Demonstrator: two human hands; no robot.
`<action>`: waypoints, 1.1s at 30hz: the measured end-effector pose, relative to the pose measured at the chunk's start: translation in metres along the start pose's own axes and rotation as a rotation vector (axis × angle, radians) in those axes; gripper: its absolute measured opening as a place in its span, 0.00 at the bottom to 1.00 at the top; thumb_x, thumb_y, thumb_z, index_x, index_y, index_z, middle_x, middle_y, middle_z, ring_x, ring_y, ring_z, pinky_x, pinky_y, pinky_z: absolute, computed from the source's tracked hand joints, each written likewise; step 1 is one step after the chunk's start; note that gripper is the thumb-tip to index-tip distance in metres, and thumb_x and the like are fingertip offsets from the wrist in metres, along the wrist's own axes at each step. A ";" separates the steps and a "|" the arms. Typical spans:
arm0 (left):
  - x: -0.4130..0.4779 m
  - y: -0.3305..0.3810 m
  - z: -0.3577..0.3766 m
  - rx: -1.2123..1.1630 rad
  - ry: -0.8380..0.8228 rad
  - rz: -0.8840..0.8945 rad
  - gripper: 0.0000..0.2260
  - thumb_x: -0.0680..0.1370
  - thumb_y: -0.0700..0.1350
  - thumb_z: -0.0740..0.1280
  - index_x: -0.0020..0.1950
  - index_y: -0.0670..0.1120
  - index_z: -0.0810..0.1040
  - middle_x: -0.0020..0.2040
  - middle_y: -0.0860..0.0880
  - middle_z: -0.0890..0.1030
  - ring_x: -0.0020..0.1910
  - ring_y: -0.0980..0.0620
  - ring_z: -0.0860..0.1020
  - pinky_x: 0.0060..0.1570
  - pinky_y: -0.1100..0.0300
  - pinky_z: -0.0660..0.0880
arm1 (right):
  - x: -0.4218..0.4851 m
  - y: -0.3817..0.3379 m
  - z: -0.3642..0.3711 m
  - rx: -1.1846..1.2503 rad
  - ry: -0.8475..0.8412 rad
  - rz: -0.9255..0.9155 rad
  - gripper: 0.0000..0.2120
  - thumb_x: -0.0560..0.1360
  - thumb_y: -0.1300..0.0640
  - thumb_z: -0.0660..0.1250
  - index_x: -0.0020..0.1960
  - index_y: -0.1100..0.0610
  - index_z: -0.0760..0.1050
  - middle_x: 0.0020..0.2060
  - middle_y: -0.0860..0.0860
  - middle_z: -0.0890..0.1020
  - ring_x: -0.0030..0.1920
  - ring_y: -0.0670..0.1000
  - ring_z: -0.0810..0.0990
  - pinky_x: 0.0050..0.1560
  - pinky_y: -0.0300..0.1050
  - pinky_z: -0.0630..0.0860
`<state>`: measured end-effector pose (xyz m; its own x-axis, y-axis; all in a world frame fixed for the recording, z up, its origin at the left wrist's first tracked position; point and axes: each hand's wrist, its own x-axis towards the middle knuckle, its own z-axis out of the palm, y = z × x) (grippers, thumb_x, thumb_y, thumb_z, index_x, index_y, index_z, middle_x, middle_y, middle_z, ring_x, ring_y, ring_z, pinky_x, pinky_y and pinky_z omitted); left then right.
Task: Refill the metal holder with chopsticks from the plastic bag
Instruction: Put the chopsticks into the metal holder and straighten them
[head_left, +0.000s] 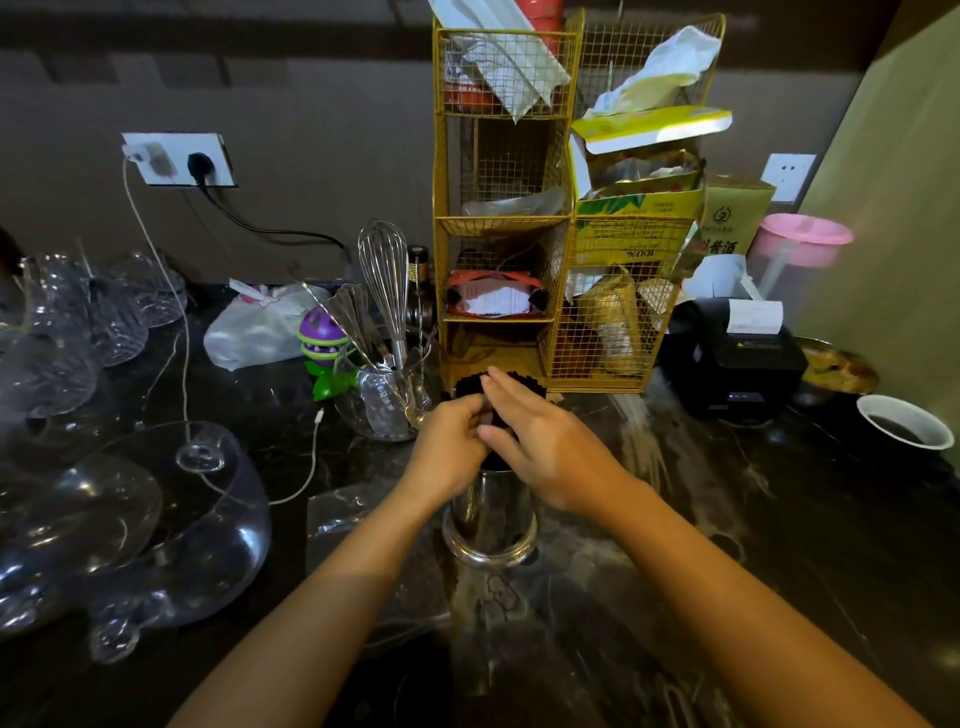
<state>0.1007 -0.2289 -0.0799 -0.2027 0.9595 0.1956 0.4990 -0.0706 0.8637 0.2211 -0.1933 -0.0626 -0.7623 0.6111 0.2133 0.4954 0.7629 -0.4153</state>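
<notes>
A shiny metal holder (491, 525) stands upright on the dark counter in the middle of the head view. A bundle of dark chopsticks (470, 385) rises out of its top. My left hand (448, 451) is wrapped around the bundle from the left. My right hand (540, 441) presses against the bundle from the right, fingers stretched toward the tips. Both hands hide most of the chopsticks. A clear plastic bag (353, 514) lies flat and crumpled on the counter just left of the holder.
A yellow wire rack (501, 228) full of packets stands right behind the holder. A glass with a whisk and spoons (387, 400) is at the left, glass bowls (130, 525) further left. A black printer (732, 353) and a paper cup (906, 422) sit right.
</notes>
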 end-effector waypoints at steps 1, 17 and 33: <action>-0.002 -0.001 0.000 -0.022 0.001 0.001 0.15 0.71 0.30 0.60 0.56 0.40 0.75 0.49 0.43 0.81 0.51 0.49 0.78 0.51 0.58 0.75 | -0.001 0.000 0.002 -0.004 -0.021 0.010 0.26 0.79 0.52 0.53 0.73 0.58 0.49 0.75 0.53 0.51 0.75 0.47 0.49 0.65 0.29 0.42; -0.006 -0.021 -0.052 -0.102 0.125 0.013 0.15 0.66 0.30 0.69 0.51 0.40 0.77 0.39 0.53 0.77 0.33 0.67 0.76 0.39 0.75 0.74 | 0.004 -0.002 0.003 -0.011 0.196 -0.016 0.24 0.71 0.53 0.62 0.64 0.63 0.69 0.62 0.62 0.74 0.65 0.61 0.70 0.65 0.47 0.64; 0.014 -0.042 -0.044 -0.053 0.011 -0.053 0.13 0.66 0.32 0.70 0.42 0.48 0.74 0.36 0.51 0.75 0.34 0.59 0.74 0.36 0.74 0.73 | 0.028 -0.017 0.037 0.098 0.064 0.313 0.12 0.73 0.56 0.65 0.53 0.62 0.74 0.49 0.61 0.81 0.52 0.59 0.79 0.51 0.54 0.77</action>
<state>0.0395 -0.2244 -0.0933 -0.2371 0.9592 0.1542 0.4424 -0.0347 0.8961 0.1754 -0.1969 -0.0825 -0.5498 0.8273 0.1156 0.6566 0.5136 -0.5524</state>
